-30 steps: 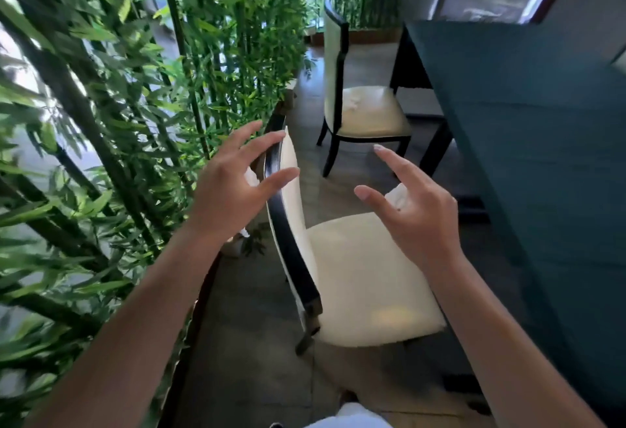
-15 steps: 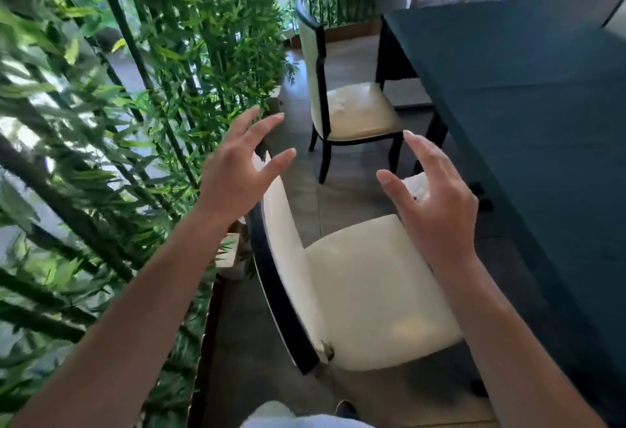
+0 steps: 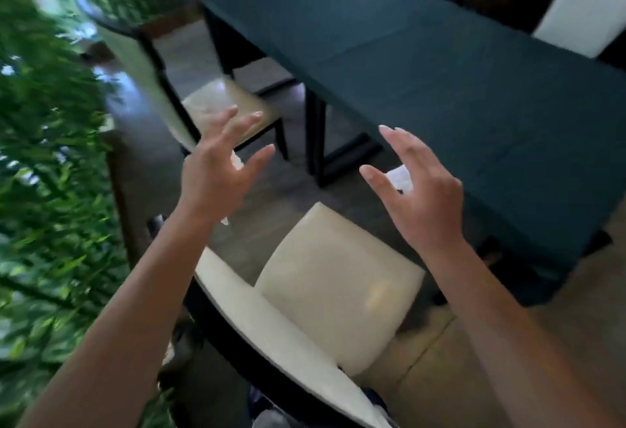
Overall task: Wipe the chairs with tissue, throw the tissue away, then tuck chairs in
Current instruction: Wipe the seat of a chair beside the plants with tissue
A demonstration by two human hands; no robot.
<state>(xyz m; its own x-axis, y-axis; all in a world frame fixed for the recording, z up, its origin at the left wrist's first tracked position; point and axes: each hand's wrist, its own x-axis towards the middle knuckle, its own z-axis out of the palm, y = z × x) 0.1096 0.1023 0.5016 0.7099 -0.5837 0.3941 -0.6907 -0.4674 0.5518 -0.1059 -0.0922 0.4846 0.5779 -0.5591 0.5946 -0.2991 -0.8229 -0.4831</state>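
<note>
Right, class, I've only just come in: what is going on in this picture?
A person stands behind a cream chair pulled out from a dark table. Both hands are raised above it with fingers spread, touching neither. The left hand and right hand each seem to have white tissue tucked against the palm. A second chair also stands pulled out beside green plants.

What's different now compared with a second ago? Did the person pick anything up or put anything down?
The view has swung right: more of the table shows, the plants slide left, and the near chair sits lower in the picture. Nothing was taken hold of or let go. Both the left hand and right hand stay raised with fingers spread above the chair, each with a tissue tucked against the palm.
</note>
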